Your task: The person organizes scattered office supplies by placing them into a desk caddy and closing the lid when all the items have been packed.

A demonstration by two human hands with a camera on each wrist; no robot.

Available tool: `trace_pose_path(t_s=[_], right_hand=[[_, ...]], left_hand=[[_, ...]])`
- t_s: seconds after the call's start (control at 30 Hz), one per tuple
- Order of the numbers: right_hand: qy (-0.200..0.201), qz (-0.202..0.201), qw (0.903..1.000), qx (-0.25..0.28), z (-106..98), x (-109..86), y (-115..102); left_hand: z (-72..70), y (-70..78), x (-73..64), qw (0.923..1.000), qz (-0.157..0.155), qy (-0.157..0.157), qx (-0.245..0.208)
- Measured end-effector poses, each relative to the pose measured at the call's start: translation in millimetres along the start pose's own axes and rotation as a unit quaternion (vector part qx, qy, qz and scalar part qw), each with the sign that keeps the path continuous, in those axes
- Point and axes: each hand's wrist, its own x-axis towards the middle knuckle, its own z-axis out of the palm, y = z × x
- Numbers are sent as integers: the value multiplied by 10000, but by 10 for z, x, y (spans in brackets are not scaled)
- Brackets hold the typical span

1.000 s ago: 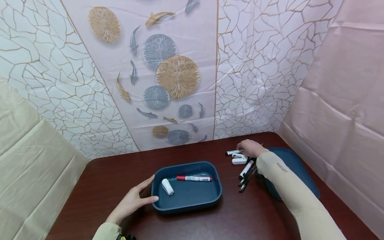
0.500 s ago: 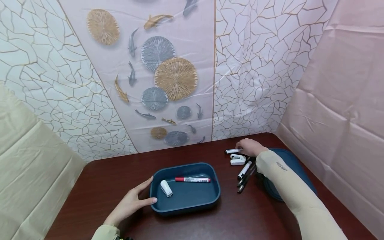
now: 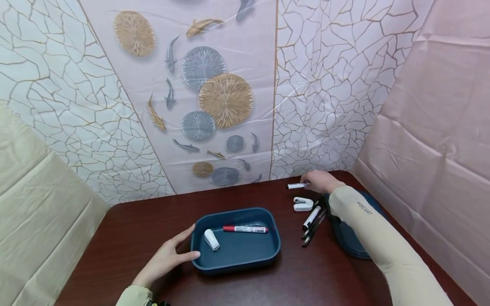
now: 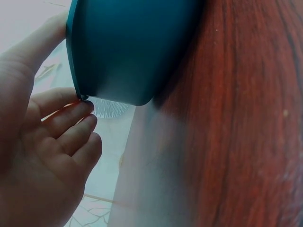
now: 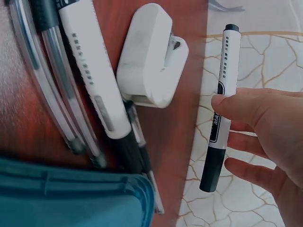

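Observation:
My right hand [image 3: 320, 182] pinches a white marker with black ends [image 5: 222, 104] between thumb and fingers, held above the table's far right part. Below it lie a white mini stapler [image 3: 303, 204], another white marker [image 5: 92, 71] and several clear pens with dark caps [image 5: 66, 90]. The left hand [image 3: 168, 257] touches the left end of a dark blue tray [image 3: 235, 268]. Its thumb and index finger span the rim, and the other fingers [image 4: 78, 130] are loosely bent outside. Inside the tray are a red-capped marker [image 3: 249, 229] and a small white stapler [image 3: 211, 240].
A dark blue lid or shallow tray [image 3: 354, 238] lies at the right of the table, partly hidden beneath the right forearm. Dark reddish wood [image 3: 291, 276] makes up the tabletop. Patterned cloth [image 3: 226, 102] hangs behind it, and plain cloth on both sides.
My right hand has lifted the white marker up and away from the stapler and pens. The left hand stays at the tray's left end.

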Motion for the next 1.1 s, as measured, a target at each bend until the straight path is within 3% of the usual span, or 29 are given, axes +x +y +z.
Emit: trace_pose_path(t_s=[0.23,0.5,0.6,0.73,1.1], right_hand=[[-5,36,9999,-150,-96,-33,69],[269,-83,9995,-112,-282,-118,119],[243,118,9996,-21,-347,-124,124],[270,254,9993,15,-465,-111,116],[577,170,9982,-2,-834,-169,126]], left_hand=[[2,-3,5,10000,-17,-11,16],[7,5,11,10000,-51,1,11],[5,0,4,10000,-71,3,10],[2,1,-1,10000,-54,11,-10],[2,6,-3,10000,-47,8,-23]])
